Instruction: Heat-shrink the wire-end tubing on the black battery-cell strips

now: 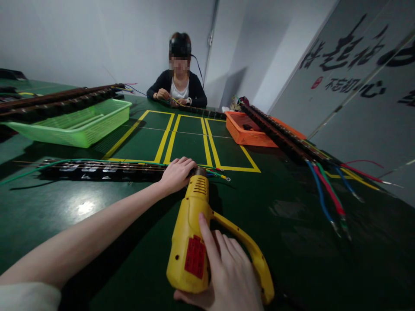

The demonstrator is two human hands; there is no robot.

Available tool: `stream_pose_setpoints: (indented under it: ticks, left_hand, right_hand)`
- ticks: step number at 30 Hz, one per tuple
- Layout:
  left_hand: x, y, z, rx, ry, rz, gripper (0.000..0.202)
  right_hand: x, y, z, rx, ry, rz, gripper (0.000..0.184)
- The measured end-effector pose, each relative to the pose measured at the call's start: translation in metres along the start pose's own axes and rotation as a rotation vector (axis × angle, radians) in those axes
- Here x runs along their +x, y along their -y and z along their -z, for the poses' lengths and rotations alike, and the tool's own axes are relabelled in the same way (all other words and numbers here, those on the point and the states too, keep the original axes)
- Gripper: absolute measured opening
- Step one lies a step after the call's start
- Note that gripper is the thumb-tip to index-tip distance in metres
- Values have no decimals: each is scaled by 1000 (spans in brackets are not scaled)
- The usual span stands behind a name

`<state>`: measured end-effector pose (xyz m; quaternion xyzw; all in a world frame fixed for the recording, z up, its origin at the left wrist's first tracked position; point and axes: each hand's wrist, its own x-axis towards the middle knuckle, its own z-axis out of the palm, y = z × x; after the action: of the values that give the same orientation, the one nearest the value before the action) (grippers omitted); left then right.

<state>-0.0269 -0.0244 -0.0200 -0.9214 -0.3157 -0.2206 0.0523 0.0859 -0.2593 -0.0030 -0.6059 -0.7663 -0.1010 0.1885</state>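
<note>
A yellow heat gun (191,224) lies in my right hand (231,270), its body between thumb and fingers, the index finger stretched along its side. Its dark metal nozzle (200,171) points away from me at the wires (215,172) with ring-shaped ends, close beside my left hand. My left hand (178,175) is closed over the right end of a black cable chain (97,169) that runs left across the table, with a green wire (58,162) along it. What the left fingertips grip is partly hidden.
Cable chains rest over a green basket (86,129) at left and an orange basket (246,133) at right, loose coloured wires (330,194) hanging out on the right. Yellow tape (168,138) marks the green table (246,224). Opposite, a person (178,88) handles a thin yellow wire.
</note>
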Motion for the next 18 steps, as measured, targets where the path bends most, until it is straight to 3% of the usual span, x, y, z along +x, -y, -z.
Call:
stream_pose_setpoints:
  ticks: [7,18]
  left_hand:
    - [-1,2,-1,17,-7,-18,18]
    - [-1,3,-5,71,-74,-50,22]
  right_hand:
    - [-3,-5,4,5,21,-15,122]
    - [-22,-37,12,-62,55,-136,132]
